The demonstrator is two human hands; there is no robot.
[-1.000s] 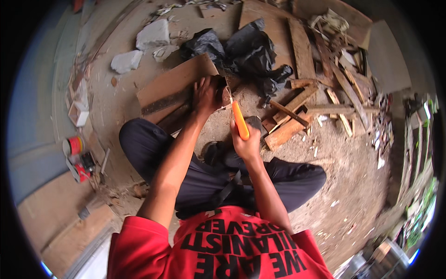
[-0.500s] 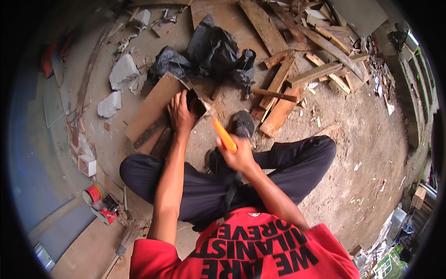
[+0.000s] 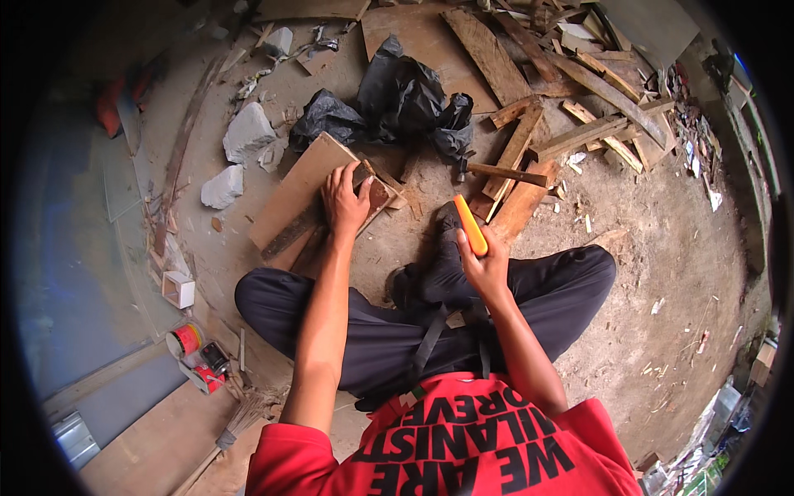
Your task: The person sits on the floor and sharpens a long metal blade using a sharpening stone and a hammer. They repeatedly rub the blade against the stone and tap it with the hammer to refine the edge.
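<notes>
My left hand is closed over the edge of a boxy piece made of brown wooden boards, which stands tilted on the ground by my left knee. A reddish-brown face of it shows beside my thumb. My right hand grips an orange-handled tool above my shoe, pointing away from me and apart from the wood. Its working end cannot be made out. A hammer with a wooden handle rests on the wood scraps just beyond.
Crumpled black plastic lies past the boards. Loose planks are heaped at the far right. Two pale stone blocks sit at the left, with red tins and a small white box nearer. My crossed legs frame the work.
My right hand has pulled the orange-handled tool away from the wooden piece, to the right. The wooden piece has turned, and my left hand stays on it. The whole view has shifted slightly.
</notes>
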